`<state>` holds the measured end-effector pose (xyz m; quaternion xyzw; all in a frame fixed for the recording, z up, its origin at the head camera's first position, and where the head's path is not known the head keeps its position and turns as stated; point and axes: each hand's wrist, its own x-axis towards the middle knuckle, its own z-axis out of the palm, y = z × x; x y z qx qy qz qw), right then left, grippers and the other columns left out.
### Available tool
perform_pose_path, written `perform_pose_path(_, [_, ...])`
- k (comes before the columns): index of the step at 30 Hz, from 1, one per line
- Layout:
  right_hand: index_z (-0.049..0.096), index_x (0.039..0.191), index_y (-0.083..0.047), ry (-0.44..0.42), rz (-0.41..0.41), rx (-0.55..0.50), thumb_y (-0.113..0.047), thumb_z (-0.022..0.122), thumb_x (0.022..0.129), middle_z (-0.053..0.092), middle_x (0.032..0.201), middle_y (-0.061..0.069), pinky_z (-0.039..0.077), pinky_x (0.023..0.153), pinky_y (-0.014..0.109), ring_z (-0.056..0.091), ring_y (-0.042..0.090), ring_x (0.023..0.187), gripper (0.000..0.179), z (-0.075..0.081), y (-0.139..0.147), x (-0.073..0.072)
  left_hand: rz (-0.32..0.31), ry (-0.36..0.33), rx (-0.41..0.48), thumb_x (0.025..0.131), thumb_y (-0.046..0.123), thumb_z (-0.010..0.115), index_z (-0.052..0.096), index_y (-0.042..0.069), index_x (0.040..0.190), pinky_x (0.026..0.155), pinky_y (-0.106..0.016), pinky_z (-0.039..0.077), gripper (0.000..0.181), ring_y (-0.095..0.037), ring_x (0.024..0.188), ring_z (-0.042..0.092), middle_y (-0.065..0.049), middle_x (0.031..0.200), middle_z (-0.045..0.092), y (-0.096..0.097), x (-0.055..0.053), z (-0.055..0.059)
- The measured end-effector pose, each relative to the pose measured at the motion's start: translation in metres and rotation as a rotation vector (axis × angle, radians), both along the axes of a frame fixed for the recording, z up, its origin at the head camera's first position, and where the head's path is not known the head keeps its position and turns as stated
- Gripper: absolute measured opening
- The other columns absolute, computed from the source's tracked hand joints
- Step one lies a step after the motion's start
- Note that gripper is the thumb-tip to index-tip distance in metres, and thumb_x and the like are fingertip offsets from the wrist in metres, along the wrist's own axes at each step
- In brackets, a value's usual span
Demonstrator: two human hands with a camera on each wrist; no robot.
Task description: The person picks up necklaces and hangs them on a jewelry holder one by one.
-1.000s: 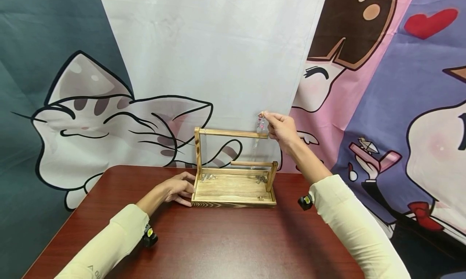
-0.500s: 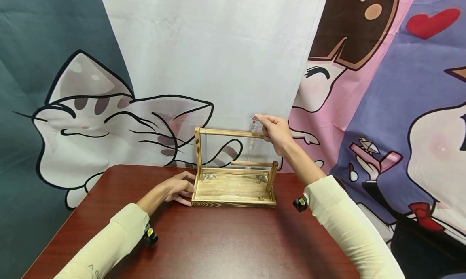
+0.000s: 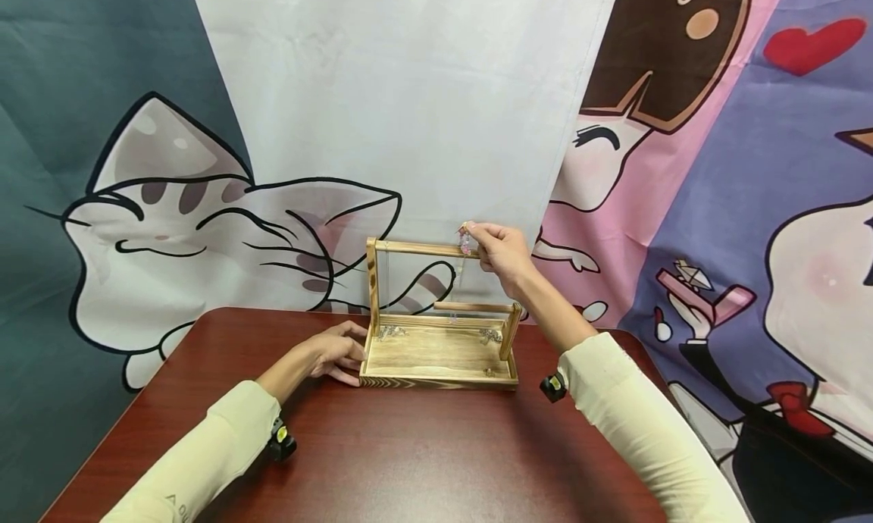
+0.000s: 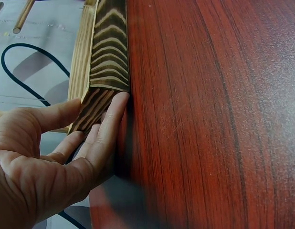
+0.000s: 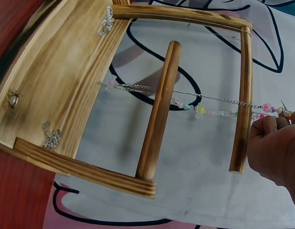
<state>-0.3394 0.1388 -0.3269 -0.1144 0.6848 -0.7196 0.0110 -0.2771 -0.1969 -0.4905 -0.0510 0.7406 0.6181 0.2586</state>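
A wooden jewelry stand [image 3: 436, 384] has a shallow tray, a high bar [image 3: 419, 248] and a lower bar [image 3: 470, 307]. My left hand [image 3: 334, 352] holds the tray's left end, thumb at the rim and fingers against the outer side, as the left wrist view shows. Above the high bar, my right hand [image 3: 505, 252] pinches the upper end of a beaded necklace [image 5: 200, 110]. Its pastel beads and silver chain hang past both bars toward the tray. Whether the strands pass in front of or behind the high bar, I cannot tell. My fingers partly hide the clasp end.
Thin chains [image 3: 391, 331] lie in the tray's back left corner, others [image 5: 51, 138] at its right. A small gold piece with a pearl [image 5: 13, 99] sits near the front right. A printed cloth [image 3: 409, 114] hangs behind the red-brown table [image 3: 436, 447].
My right hand has moved left and slightly down along the high bar, carrying the necklace with it. My left hand and the stand have stayed in place.
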Motion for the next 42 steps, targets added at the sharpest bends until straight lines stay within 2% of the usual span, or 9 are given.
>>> perform_pose_path(3, [0.083, 0.097, -0.019, -0.009, -0.001, 0.007, -0.023, 0.071, 0.113, 0.041, 0.053, -0.010, 0.023, 0.048, 0.018, 0.028, 0.003, 0.050, 0.020, -0.001, -0.004, 0.001, 0.000, -0.007, -0.001, 0.100, -0.007, 0.063, 0.036, 0.003, 0.159, 0.083, -0.053, 0.075, 0.066, -0.036, 0.112, 0.074, -0.029, 0.135, 0.065, 0.000, -0.001, -0.001])
perform_pose_path(6, [0.083, 0.106, -0.013, -0.012, 0.007, 0.022, -0.024, 0.071, 0.113, 0.041, 0.055, -0.010, 0.023, 0.049, 0.018, 0.028, 0.004, 0.051, 0.018, -0.003, -0.009, 0.001, -0.005, -0.009, -0.001, 0.100, -0.007, 0.064, 0.036, 0.003, 0.160, 0.083, -0.053, 0.075, 0.067, -0.036, 0.112, 0.074, -0.029, 0.135, 0.064, 0.000, -0.001, -0.001])
perform_pose_path(10, [0.080, 0.124, -0.002, -0.021, 0.032, 0.047, -0.025, 0.069, 0.114, 0.040, 0.056, -0.011, 0.023, 0.050, 0.018, 0.028, 0.004, 0.052, 0.028, -0.006, -0.014, 0.002, -0.003, -0.007, 0.003, 0.100, -0.007, 0.064, 0.036, 0.003, 0.159, 0.083, -0.053, 0.075, 0.067, -0.035, 0.110, 0.075, -0.030, 0.135, 0.064, 0.000, -0.001, -0.001])
perform_pose_path(14, [0.077, 0.133, 0.002, -0.034, 0.051, 0.068, -0.026, 0.069, 0.114, 0.046, 0.059, -0.011, 0.022, 0.050, 0.018, 0.029, 0.004, 0.053, 0.034, -0.008, -0.020, 0.003, -0.005, 0.004, 0.003, 0.099, -0.007, 0.064, 0.036, 0.002, 0.159, 0.083, -0.054, 0.075, 0.067, -0.035, 0.110, 0.075, -0.030, 0.136, 0.064, 0.000, 0.000, -0.002])
perform_pose_path(26, [0.079, 0.133, 0.000, -0.030, 0.065, 0.121, -0.029, 0.071, 0.113, 0.040, 0.058, -0.011, 0.022, 0.052, 0.020, 0.026, 0.005, 0.053, 0.036, -0.012, -0.039, 0.005, -0.002, 0.005, 0.001, 0.101, -0.007, 0.063, 0.036, 0.002, 0.158, 0.083, -0.054, 0.075, 0.065, -0.034, 0.108, 0.075, -0.030, 0.135, 0.065, 0.001, 0.001, 0.001])
perform_pose_path(33, [0.079, 0.134, -0.001, -0.051, 0.072, 0.113, -0.028, 0.072, 0.112, 0.039, 0.055, -0.012, 0.020, 0.050, 0.019, 0.026, 0.005, 0.050, 0.035, -0.017, -0.051, 0.008, -0.008, 0.004, 0.003, 0.101, -0.007, 0.062, 0.035, 0.002, 0.159, 0.084, -0.054, 0.075, 0.064, -0.035, 0.110, 0.075, -0.031, 0.137, 0.064, 0.001, 0.003, -0.002])
perform_pose_path(42, [0.080, 0.132, -0.002, -0.043, 0.083, 0.143, -0.028, 0.073, 0.112, 0.040, 0.053, -0.013, 0.026, 0.049, 0.019, 0.029, 0.005, 0.050, 0.034, -0.018, -0.065, 0.010, -0.004, 0.010, -0.002, 0.100, -0.007, 0.063, 0.036, 0.002, 0.160, 0.085, -0.055, 0.075, 0.066, -0.036, 0.111, 0.074, -0.032, 0.138, 0.063, 0.000, 0.001, 0.000])
